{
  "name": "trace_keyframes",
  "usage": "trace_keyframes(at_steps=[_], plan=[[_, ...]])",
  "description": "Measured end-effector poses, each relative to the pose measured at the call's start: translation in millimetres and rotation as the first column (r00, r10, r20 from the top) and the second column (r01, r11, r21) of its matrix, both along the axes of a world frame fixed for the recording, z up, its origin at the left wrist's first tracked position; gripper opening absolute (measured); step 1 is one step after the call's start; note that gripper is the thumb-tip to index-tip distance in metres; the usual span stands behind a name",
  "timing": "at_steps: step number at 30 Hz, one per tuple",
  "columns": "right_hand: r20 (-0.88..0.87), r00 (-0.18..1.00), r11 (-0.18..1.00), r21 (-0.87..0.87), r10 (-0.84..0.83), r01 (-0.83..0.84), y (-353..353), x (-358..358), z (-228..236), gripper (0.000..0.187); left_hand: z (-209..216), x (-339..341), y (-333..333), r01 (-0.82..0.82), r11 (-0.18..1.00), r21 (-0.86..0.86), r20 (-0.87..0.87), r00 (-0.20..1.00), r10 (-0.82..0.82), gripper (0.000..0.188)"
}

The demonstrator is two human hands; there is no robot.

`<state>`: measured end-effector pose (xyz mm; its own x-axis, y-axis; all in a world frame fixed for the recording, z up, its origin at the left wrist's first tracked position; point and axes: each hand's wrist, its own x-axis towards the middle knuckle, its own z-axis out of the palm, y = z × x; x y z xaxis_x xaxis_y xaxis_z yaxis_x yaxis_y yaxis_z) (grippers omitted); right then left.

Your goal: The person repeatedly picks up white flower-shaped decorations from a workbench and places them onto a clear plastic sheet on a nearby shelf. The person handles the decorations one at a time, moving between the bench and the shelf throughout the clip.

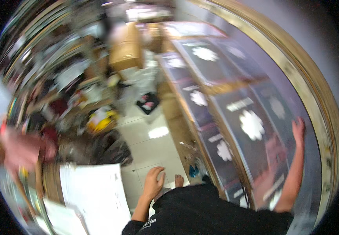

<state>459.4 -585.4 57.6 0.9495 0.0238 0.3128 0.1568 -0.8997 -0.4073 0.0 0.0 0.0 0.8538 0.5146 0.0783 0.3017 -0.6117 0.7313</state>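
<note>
My left hand hangs over the tiled floor in front of me, thumb apart from loosely bent fingers, with nothing in it. At the far right my right arm stretches out, and my right hand lies by the outer edge of the dark panels with white flower shapes. Its fingers look spread, though blur hides whether they touch the surface. The panels seem covered in shiny clear plastic, with brown strips between them.
A large white sheet lies on a surface at lower left. Cardboard boxes stand farther back, near a black item with pink marks on the floor. Clutter with a yellow bag fills the left. Another person's pink clothing shows, blurred.
</note>
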Motion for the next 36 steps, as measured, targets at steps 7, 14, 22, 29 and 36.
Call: trace_keyframes(at_steps=[7, 14, 22, 29, 36], plan=[[-0.123, 0.738, 0.745, 0.019, 0.664, -0.667, 222, 79, 156, 0.042, -30, 58, -44, 0.071, 0.996, 0.052, 0.216, 0.973, -0.081, 0.023], [-0.396, 0.099, 0.171, 0.151, 0.913, -0.974, 489, -70, 191, 0.039, -32, -33, -55, -0.299, 0.951, 0.081, 0.229, 0.934, 0.274, 0.023], [-0.446, -0.372, -0.231, 0.338, 0.814, -0.912, 654, -204, 42, 0.039, -19, -198, -82, -0.819, 0.547, 0.173, 0.116, 0.568, 0.815, 0.027], [-0.624, -0.291, 0.534, 0.777, 0.725, -0.334, 597, -233, -294, 0.022, -51, -258, -105, -0.916, 0.22, 0.336, 0.044, 0.248, 0.968, 0.039], [-0.936, -0.124, 0.299, 0.228, 0.33, -0.927, 432, -229, -340, 0.021, -55, -263, -107, -0.876, 0.223, 0.427, -0.046, 0.226, 0.973, 0.052]])
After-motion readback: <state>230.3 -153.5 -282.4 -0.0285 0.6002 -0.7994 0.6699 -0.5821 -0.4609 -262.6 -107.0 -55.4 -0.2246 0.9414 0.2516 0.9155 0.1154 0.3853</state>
